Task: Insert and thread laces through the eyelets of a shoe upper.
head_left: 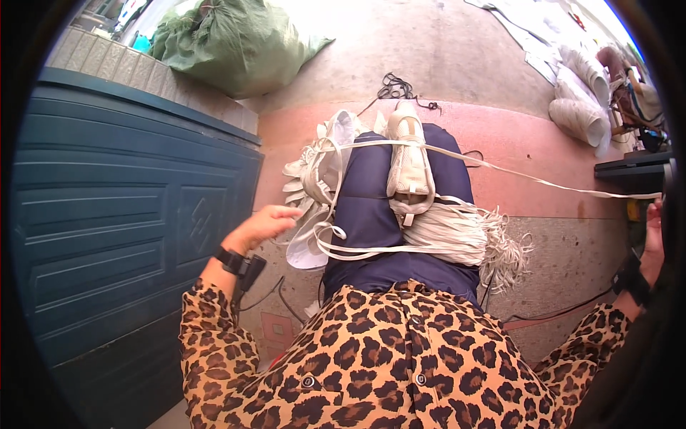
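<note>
Dark blue panelled door [107, 243] at left, diamond motif [202, 219] on it. Bulging green sack [232, 53] upper left, near ribbed grey ledge [107, 61]. Pale rolled bundles [577, 118] upper right. Pink strip [525, 136] across grey floor [568, 261].

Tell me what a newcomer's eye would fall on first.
Probably the leopard-print shirt filling the lower middle. Next, the pale shoe lying on the dark-blue trousers at centre, with a white lace stretched rightward to the right hand. A bulging green sack sits at upper left.
</note>
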Tool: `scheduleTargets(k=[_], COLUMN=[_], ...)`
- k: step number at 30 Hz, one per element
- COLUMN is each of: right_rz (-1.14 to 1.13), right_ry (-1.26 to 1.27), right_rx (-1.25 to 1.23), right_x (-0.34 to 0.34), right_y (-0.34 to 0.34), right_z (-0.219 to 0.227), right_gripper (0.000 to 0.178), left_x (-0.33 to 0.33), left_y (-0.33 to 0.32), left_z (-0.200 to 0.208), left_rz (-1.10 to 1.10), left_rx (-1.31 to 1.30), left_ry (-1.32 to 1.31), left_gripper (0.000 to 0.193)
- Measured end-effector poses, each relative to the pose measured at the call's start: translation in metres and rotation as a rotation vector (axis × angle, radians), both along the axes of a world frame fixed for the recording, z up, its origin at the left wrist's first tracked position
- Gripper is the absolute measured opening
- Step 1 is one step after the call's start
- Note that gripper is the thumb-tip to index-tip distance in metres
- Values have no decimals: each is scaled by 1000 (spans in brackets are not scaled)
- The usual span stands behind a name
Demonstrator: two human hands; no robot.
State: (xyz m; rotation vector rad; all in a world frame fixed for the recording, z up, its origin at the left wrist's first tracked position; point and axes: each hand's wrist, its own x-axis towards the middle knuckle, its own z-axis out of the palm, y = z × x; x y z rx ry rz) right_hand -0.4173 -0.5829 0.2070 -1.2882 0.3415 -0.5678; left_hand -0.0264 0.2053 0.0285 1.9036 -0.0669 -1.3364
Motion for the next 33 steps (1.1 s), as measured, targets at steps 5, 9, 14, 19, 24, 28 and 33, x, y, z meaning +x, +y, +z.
scheduleTargets(k=[5, 9, 14, 19, 24, 28, 33], right_rz=[-683, -168, 19, 128, 241, 253, 336], right_ry=[516, 474, 430, 410, 311, 384, 631], right_rx=[-290, -320, -222, -210, 227, 175, -699], right_x=[96, 157, 184, 198, 207, 222, 213], right_y=[166, 226, 255, 266, 276, 292, 316], right_z=[-65, -108, -127, -121, -130, -164, -256], right_gripper=[30, 25, 23, 22, 19, 17, 17], left_x=[62, 90, 93, 116, 123, 128, 102], left_y=[-4, 10, -39, -36, -40, -35, -77], left_z=[29, 41, 63, 95, 138, 144, 93], left_rz=[-36, 85, 24, 49, 151, 204, 45], left_rx=[86, 159, 87, 18, 0, 30, -58], left_ry=[-257, -584, -722, -874, -1011, -1112, -874], left_gripper=[30, 31, 36, 40, 51, 38, 16])
